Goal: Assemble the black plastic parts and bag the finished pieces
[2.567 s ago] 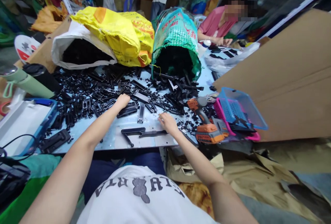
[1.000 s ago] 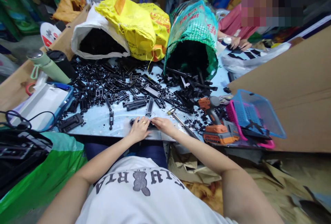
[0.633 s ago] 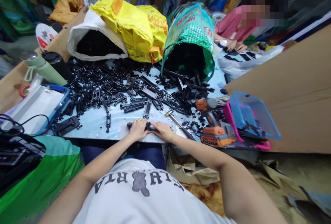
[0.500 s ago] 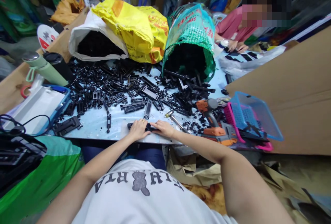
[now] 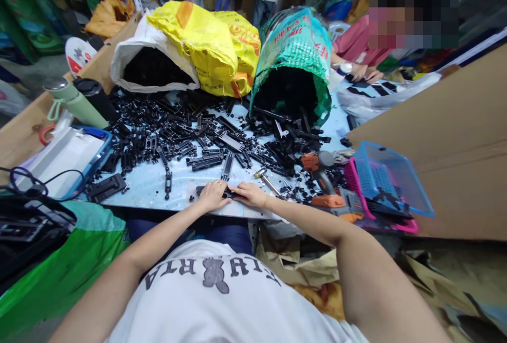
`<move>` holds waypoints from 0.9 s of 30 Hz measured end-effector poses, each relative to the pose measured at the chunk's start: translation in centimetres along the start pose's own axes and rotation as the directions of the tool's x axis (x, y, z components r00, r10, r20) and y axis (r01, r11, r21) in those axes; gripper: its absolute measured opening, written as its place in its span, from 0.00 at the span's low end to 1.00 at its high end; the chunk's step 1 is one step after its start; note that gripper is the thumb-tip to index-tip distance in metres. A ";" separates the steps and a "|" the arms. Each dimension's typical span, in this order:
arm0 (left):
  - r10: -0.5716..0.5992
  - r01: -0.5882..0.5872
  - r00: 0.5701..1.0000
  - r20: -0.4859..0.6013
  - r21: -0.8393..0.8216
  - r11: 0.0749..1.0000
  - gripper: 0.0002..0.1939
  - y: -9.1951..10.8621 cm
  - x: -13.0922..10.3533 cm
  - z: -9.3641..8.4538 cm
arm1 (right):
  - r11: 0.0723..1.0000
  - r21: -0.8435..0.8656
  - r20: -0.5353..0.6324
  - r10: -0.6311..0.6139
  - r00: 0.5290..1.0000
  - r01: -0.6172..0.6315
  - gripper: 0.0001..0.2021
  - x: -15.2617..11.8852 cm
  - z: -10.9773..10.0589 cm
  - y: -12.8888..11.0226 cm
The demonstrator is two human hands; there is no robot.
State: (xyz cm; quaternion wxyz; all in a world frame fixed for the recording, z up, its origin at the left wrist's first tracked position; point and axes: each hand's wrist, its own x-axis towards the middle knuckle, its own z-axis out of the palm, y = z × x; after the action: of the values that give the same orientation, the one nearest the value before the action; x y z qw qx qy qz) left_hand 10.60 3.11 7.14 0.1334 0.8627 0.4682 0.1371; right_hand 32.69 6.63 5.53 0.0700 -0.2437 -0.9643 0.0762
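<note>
Bar (image 5: pixel 228 194), black, lies at the lower centre of the frame, long axis running left to right near the front edge of the desk (image 5: pixel 142 187). Left hand (image 5: pixel 214 195) grasps its left portion; right hand (image 5: pixel 249 195) grips farther right, fingertips partly hidden. Neither is nearer. Hammer (image 5: pixel 271 183) lies just beyond.

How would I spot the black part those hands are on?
Find the light-blue table, then its near edge, where the left hand and right hand lie side by side. The black part lies beneath them, one end poking out past the left. Unlike the black pieces heaped farther back, it alone has both hands on it.
</note>
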 end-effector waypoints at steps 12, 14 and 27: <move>-0.278 0.306 0.938 -0.208 0.116 0.945 0.16 0.0 -9.7 0.2 | 0.987 -0.012 -0.017 0.162 0.987 -0.162 0.16 13.9 -1.1 -10.4; -0.379 0.396 0.912 -0.159 0.099 0.913 0.17 0.8 -9.4 0.3 | 0.974 -0.016 0.126 0.227 0.966 -0.226 0.12 16.9 -0.9 -10.9; -0.598 0.598 0.801 -0.015 0.028 0.801 0.19 1.5 -7.5 0.1 | 0.972 0.065 0.228 0.207 0.951 -0.227 0.19 18.4 -0.8 -8.7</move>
State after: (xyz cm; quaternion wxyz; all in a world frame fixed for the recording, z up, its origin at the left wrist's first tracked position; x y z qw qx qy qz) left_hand 7.88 -3.99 6.73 0.1551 0.6727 0.7187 0.0833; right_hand 12.76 8.03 9.68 -0.0348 -0.3350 -0.9290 0.1533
